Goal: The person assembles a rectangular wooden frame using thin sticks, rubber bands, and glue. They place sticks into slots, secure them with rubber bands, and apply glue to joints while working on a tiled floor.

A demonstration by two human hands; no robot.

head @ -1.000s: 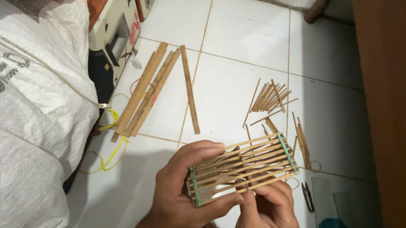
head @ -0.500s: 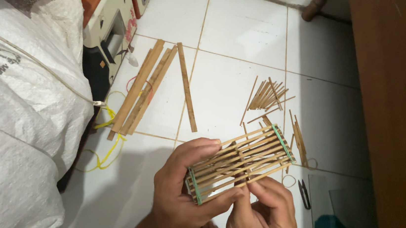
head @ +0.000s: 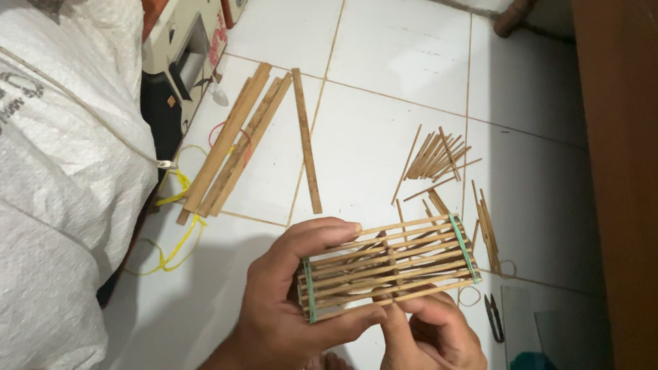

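Bamboo-stick cage (head: 389, 267), nothing visible inside, left hand (head: 285, 309) gripping end, right hand (head: 429, 356) pinching underside

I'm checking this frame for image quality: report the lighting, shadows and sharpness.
Head view: even, soft indoor light, no harsh glare on the white floor tiles; the left hand, right hand and stick cage are sharp; a soft shadow falls beneath the hands; the wooden panel at right is dimmer.
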